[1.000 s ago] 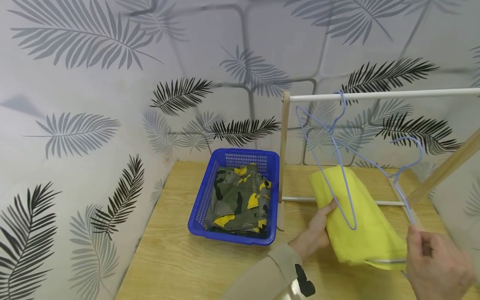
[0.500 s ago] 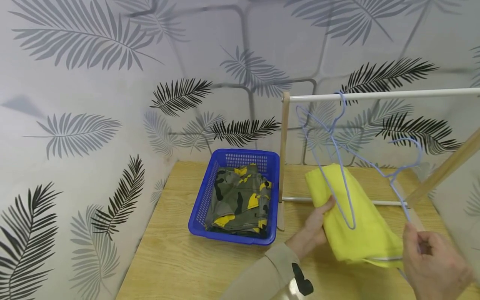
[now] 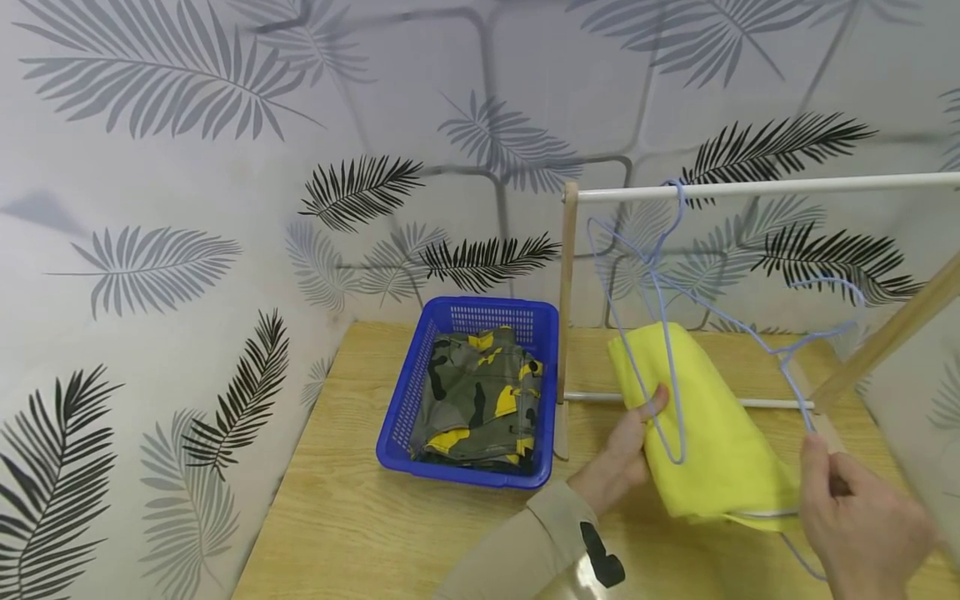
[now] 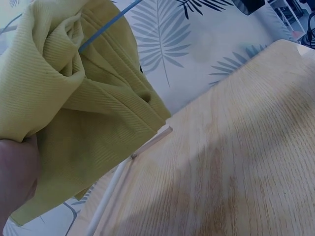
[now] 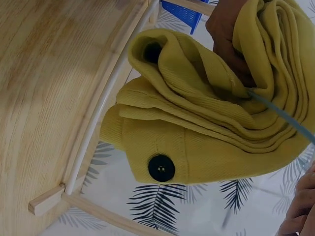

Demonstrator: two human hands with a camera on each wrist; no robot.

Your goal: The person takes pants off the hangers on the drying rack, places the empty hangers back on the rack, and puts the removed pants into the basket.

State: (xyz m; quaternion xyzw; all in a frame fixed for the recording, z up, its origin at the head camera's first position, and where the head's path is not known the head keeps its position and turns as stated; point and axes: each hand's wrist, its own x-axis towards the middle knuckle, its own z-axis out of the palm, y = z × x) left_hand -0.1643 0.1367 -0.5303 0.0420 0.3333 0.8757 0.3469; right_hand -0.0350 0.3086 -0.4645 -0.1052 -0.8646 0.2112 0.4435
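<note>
A folded yellow garment [image 3: 705, 433] is held up at the right of the head view, partly behind a hanging hanger. My left hand [image 3: 618, 454] grips its left side, the thumb on top. A dark button [image 5: 161, 168] shows on the garment's layered edge in the right wrist view. My right hand [image 3: 862, 517] pinches a blue wire hanger [image 3: 795, 387] near its neck. In the right wrist view, the hanger's wire [image 5: 280, 113] runs in among the folds. Another blue hanger [image 3: 649, 260] hangs from the rack's rail, its lower loop in front of the garment.
A white rail [image 3: 757, 189] on wooden posts [image 3: 567, 292] forms a rack above the wooden table [image 3: 337, 517]. Left of it stands a blue basket [image 3: 405, 400] with folded camouflage clothing [image 3: 480, 400] inside. A lower white bar [image 3: 600, 398] crosses behind the garment. Leaf-patterned wall covering rises behind.
Both hands have drifted slightly left, carrying the yellow garment and the held hanger's lower part along. The hanging hanger has swung left, and its lower end now lies nearer my left thumb.
</note>
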